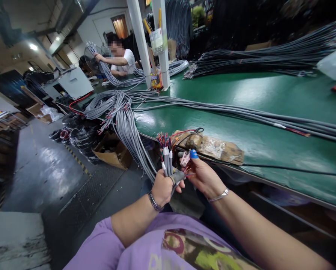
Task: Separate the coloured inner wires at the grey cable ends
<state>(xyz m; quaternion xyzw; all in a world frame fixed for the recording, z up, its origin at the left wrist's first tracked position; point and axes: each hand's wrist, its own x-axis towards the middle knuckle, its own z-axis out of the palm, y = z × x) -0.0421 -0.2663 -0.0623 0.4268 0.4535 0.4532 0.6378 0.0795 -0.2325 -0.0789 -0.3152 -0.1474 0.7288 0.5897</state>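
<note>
My left hand (162,187) is wrapped round a bunch of grey cables (166,162), whose stripped ends fan out in red, blue and black wires (163,139). White bands circle several of the cables near those ends. A grey covering is on the left thumb. Just to the right, my right hand (204,175) pinches a small pale pink clip-like piece (185,158) between thumb and fingers; a blue covering (194,154) is on that thumb. Thin loose wires (188,171) show between the two hands. The right fingertips are partly hidden.
A taped wooden block (217,148) lies at the edge of the green table (213,108). Long grey cables (226,111) and a coil (108,103) rest on it, partly hanging over. A white post (139,41) stands behind. A co-worker (122,58) handles cables. A cardboard box (113,152) sits below.
</note>
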